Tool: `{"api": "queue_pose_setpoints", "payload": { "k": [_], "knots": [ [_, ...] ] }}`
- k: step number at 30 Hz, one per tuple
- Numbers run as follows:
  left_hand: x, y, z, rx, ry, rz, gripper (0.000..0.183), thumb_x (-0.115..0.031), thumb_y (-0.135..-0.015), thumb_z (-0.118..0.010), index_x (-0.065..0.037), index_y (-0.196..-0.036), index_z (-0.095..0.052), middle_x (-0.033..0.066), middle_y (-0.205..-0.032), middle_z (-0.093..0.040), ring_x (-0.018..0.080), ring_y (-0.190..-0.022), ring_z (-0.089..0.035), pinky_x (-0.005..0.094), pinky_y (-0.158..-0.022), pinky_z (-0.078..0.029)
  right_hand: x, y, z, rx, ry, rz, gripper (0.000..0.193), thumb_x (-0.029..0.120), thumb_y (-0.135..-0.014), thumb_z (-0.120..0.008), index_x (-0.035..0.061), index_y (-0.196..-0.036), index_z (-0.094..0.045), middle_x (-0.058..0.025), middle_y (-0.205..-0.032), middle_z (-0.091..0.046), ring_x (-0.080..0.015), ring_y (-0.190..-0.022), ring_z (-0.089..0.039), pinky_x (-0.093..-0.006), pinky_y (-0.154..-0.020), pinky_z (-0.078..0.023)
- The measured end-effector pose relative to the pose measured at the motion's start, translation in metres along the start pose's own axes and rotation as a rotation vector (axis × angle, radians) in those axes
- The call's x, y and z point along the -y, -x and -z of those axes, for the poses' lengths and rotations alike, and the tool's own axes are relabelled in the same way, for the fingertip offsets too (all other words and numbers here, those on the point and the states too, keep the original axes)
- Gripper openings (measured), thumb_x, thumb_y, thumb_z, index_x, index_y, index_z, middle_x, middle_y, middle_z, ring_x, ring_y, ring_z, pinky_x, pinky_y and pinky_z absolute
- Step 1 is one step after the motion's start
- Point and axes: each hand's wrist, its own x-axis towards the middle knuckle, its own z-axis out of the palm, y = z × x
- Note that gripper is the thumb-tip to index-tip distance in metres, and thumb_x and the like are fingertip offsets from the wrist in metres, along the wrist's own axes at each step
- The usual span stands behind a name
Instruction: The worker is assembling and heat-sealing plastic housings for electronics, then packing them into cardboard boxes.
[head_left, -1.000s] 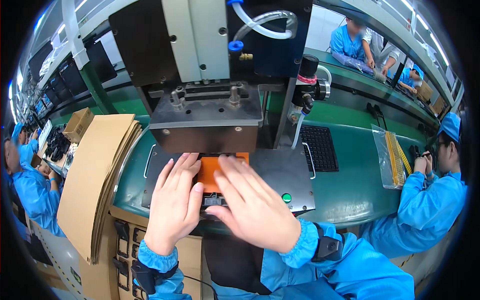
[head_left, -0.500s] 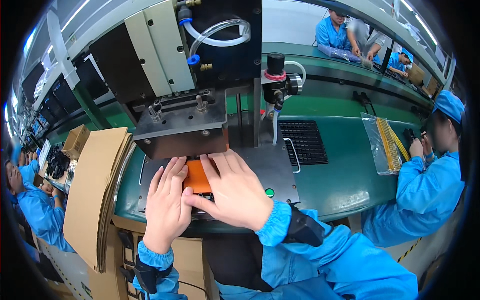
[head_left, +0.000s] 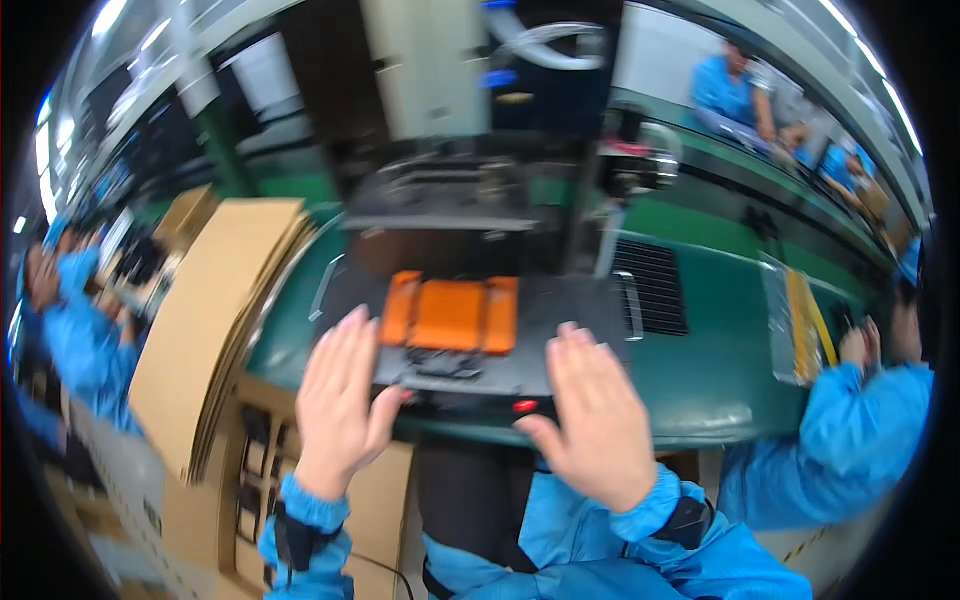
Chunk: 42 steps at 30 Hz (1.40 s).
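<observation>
- moved since the earlier frame: both hands, from together over the orange fixture (head_left: 450,315) to well apart at its two sides; all three orange blocks now uncovered, so the work spot appears free of fingers.
- brown cardboard sheets (head_left: 215,300), stacked, far left; beneath and nearer, a carton holding black frames (head_left: 255,425).
- left hand (head_left: 345,420), one: flat, back upward, fingers straight, thumb out, nothing gripped; fingertips at the left front of the black base plate (head_left: 575,295); contact cannot be told.
- orange fixture: on the base plate, between the hands, touched by neither; press head (head_left: 440,215) behind and above, blurred, its clearance unclear.
- dark part (head_left: 445,365), one: at the fixture's near edge; detail too blurred to tell.
- red button (head_left: 525,406), one: front edge, just beside the right thumb; pressing cannot be confirmed.
- right hand (head_left: 600,430), one: flat, fingers extended, holding nothing; over the plate's right front.
- black ribbed tray (head_left: 652,290), then bagged yellow strips (head_left: 798,325): on the green table (head_left: 720,375), right.
</observation>
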Motion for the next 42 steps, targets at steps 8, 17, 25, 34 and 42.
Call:
{"api": "queue_pose_setpoints", "payload": {
  "k": [8,17,25,34,42],
  "knots": [
    [0.088,0.102,0.064,-0.611,0.041,0.710,0.025,-0.005,-0.089,-0.055,0.002,-0.113,-0.062,0.0179,-0.113,-0.065,0.0325,-0.106,-0.061,0.0392,-0.095,-0.046,0.001,0.059,-0.001,-0.132,-0.326,0.001,0.056,0.009,-0.083,-0.059,-0.0055,-0.136,-0.048,-0.0301,-0.149,-0.035,-0.0455,-0.138,-0.037,-0.0500,-0.114,-0.029],
    [0.216,0.206,0.121,-0.285,-0.060,1.323,0.055,-0.035,-0.096,-0.052,0.002,-0.136,-0.049,0.0233,-0.130,-0.059,0.0365,-0.117,-0.059,0.0390,-0.100,-0.044,0.018,0.070,-0.041,-0.025,-0.535,-0.048,0.055,0.000,-0.079,-0.058,-0.0022,-0.134,-0.051,-0.0273,-0.148,-0.035,-0.0436,-0.137,-0.037,-0.0510,-0.114,-0.029],
    [0.232,0.185,0.098,-0.318,-0.031,1.372,0.062,-0.028,-0.092,-0.057,0.000,-0.144,-0.039,0.0237,-0.135,-0.055,0.0307,-0.121,-0.057,0.0373,-0.101,-0.043,0.013,0.079,-0.044,-0.032,-0.558,-0.087,0.053,0.000,-0.079,-0.061,-0.0015,-0.131,-0.053,-0.0244,-0.146,-0.037,-0.0414,-0.135,-0.039,-0.0484,-0.112,-0.032],
    [0.270,0.219,0.154,-0.716,1.179,1.064,0.037,-0.010,-0.090,-0.065,0.004,-0.123,-0.059,0.0157,-0.118,-0.063,0.0264,-0.109,-0.061,0.0357,-0.097,-0.048,0.008,0.074,-0.049,-0.012,-0.626,-0.021,0.047,0.011,-0.082,-0.070,0.0034,-0.127,-0.059,-0.0208,-0.135,-0.047,-0.0392,-0.125,-0.047,-0.0460,-0.105,-0.040],
    [0.141,0.339,0.245,-0.906,0.652,1.278,0.057,-0.033,-0.100,-0.043,0.002,-0.146,-0.039,0.0144,-0.152,-0.037,0.0227,-0.138,-0.037,0.0361,-0.116,-0.028,-0.001,0.088,-0.059,-0.042,-0.716,-0.086,0.039,0.010,-0.082,-0.070,0.0052,-0.121,-0.064,-0.0180,-0.126,-0.053,-0.0361,-0.116,-0.053,-0.0434,-0.101,-0.044]
  ]
}}
